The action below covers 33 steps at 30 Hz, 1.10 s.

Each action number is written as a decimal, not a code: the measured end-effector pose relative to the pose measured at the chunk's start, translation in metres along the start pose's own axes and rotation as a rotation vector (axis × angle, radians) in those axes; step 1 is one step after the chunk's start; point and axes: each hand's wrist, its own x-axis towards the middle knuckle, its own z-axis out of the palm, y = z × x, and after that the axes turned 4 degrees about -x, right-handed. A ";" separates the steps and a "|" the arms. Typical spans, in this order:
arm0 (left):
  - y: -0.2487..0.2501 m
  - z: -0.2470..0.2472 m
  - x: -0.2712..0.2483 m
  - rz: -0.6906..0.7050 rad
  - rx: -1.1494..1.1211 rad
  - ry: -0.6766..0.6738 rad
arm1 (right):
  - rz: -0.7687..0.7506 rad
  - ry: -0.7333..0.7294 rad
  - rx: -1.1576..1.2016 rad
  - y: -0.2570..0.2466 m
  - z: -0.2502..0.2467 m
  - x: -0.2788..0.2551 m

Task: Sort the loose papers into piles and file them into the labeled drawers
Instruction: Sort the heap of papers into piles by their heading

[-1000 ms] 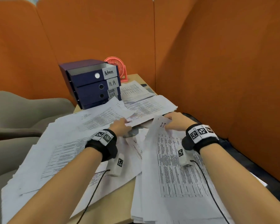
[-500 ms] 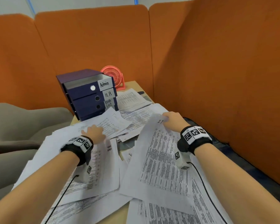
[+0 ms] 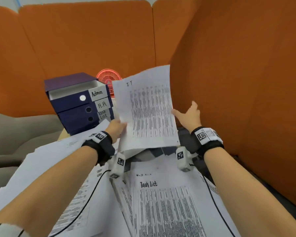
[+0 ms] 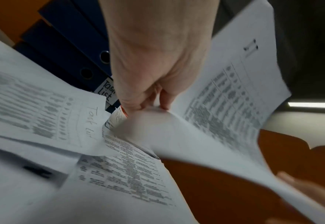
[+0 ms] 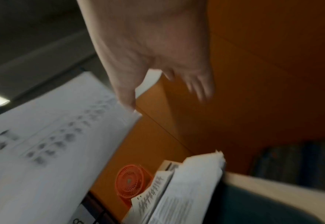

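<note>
A printed sheet headed "IT" (image 3: 149,110) stands raised above the desk. My left hand (image 3: 117,128) pinches its lower left edge; the left wrist view shows the fingers (image 4: 150,104) curled on the sheet (image 4: 234,97). My right hand (image 3: 188,115) is spread beside the right edge, only the thumb touching the sheet (image 5: 43,136). The navy drawer unit (image 3: 75,106) stands behind, labelled Admin, H.R and Task List, its top drawer (image 3: 70,94) pulled out. Loose papers cover the desk, one headed "Task List" (image 3: 162,207) nearest me.
A small orange fan (image 3: 108,79) sits behind the drawers. Orange padded partitions (image 3: 237,82) close in the back and right side. A grey seat (image 3: 15,134) lies at the left. Cables run from both wristbands across the papers.
The IT sheet has come up off the desk from flat to upright. My left hand left the papers at left and took its left edge; my right hand's fingers have spread off it.
</note>
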 end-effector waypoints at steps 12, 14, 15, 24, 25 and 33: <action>-0.002 0.040 0.067 -0.416 -0.487 -0.302 | 0.337 -0.385 0.488 0.018 0.065 0.060; -0.008 0.043 0.094 -0.385 -0.574 -0.126 | 0.345 -0.373 0.572 0.008 0.071 0.074; -0.008 0.044 0.108 -0.374 -0.614 -0.072 | 0.358 -0.377 0.635 0.003 0.073 0.079; -0.027 0.002 0.206 -0.254 0.194 -0.021 | 0.396 -0.674 0.283 0.011 0.089 0.067; -0.030 -0.003 0.209 -0.242 0.347 -0.032 | 0.384 -0.712 0.207 0.017 0.093 0.064; -0.009 -0.007 0.156 -0.130 0.179 0.002 | 0.246 -0.671 0.078 0.020 0.077 0.034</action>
